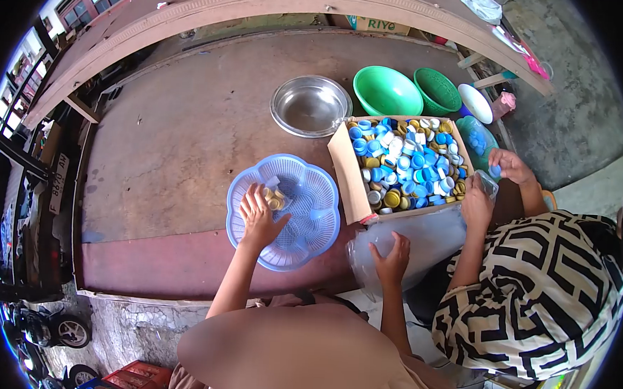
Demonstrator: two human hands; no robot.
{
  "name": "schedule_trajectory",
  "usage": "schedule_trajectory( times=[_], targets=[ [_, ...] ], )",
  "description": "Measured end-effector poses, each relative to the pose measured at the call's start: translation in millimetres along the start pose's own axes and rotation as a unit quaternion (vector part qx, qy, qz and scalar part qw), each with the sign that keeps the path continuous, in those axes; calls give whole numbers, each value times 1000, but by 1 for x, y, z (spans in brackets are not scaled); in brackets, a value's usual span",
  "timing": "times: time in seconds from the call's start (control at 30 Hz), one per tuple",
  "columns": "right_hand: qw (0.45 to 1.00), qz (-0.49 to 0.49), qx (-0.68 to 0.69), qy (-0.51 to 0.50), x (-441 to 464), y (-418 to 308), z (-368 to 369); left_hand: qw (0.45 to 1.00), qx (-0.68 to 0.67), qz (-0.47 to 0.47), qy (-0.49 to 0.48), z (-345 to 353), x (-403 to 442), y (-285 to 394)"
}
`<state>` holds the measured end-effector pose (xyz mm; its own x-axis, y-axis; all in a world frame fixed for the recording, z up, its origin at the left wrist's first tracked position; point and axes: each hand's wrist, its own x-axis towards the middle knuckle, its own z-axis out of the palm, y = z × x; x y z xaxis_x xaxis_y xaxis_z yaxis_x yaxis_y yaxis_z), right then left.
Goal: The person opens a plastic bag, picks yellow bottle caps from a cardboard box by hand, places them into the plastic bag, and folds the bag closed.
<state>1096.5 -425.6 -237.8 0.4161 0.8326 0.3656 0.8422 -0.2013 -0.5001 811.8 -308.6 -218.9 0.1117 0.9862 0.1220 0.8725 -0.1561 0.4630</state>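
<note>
My left hand reaches into a blue plastic basket with a scalloped rim, fingers stretched and thumb apart. A few yellowish caps lie by its fingertips, with a pale bluish piece beside them; whether the fingers touch them I cannot tell. My right hand is over the near edge of a clear plastic bag, its thumb and fingers apart and nothing seen between them. Beyond the bag stands a cardboard box full of blue, white and yellow bottle caps.
A steel basin, a green bowl and a darker green basket stand behind the box. At the right, a co-worker in a patterned top holds a blue cap and a clear bag. A wooden beam crosses the far side.
</note>
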Motion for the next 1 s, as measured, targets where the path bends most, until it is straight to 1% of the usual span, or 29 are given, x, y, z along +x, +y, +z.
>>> schedule_trajectory(
  times=[0.1, 0.2, 0.3, 0.37, 0.4, 0.43, 0.47, 0.5, 0.53, 0.57, 0.6, 0.63, 0.67, 0.7, 0.77, 0.8, 0.83, 0.87, 0.9, 0.93, 0.97, 1.0],
  targets=[
    [997, -54, 43, 26, -1, 3, 3, 997, -75, 23, 3, -17, -23, 21],
    [996, -35, 72, 42, -3, 12, 10, 992, -127, 20, -10, -30, -46, 38],
    [979, 80, 175, 66, -8, 8, 10, 983, -181, 27, -31, -28, -63, 47],
    [948, 138, 263, 111, -11, 5, 8, 973, -222, 36, -47, -23, -72, 50],
    [928, 167, 305, 132, -13, 2, 7, 962, -263, 51, -50, -18, -78, 51],
    [937, 145, 288, 133, -13, -11, -3, 917, -381, 15, -115, -15, -81, 54],
    [945, 122, 271, 135, -12, -27, -16, 852, -492, -21, -177, -12, -83, 58],
    [952, 99, 255, 136, -14, -45, -27, 769, -592, -56, -235, -8, -85, 62],
    [939, 60, 323, 105, -17, -61, -29, 698, -654, -98, -276, -6, -87, 68],
    [903, 77, 423, -14, -24, -75, -34, 618, -708, -139, -313, -4, -89, 73],
    [843, 92, 512, -133, -30, -91, -42, 531, -752, -179, -347, -4, -91, 78],
    [772, 108, 578, -241, -34, -112, -60, 438, -788, -215, -375, -5, -94, 79],
    [697, 142, 638, -294, -42, -119, -66, 452, -781, -224, -368, -5, -98, 77],
    [560, 199, 716, -365, -43, -122, -72, 429, -810, -163, -364, -3, -97, 75],
    [476, 128, 783, -378, -36, -129, -77, 297, -875, -162, -348, -5, -94, 71],
    [453, 138, 790, -390, -31, -124, -74, 265, -898, -177, -303, 0, -94, 65],
    [429, 149, 796, -401, -25, -114, -69, 268, -918, -144, -254, -1, -94, 55],
    [460, 140, 797, -366, -19, -105, -60, 367, -899, -157, -180, -6, -96, 47],
    [494, 153, 777, -359, -8, -99, -61, 460, -866, -168, -104, -16, -97, 43],
    [532, 191, 756, -331, 0, -96, -63, 477, -861, -171, -47, -21, -95, 36],
    [659, 208, 681, -242, 9, -99, -65, 492, -853, -172, 11, -26, -94, 29],
    [739, 180, 622, -186, 15, -94, -56, 496, -849, -168, 68, -29, -95, 18]
  ],
)
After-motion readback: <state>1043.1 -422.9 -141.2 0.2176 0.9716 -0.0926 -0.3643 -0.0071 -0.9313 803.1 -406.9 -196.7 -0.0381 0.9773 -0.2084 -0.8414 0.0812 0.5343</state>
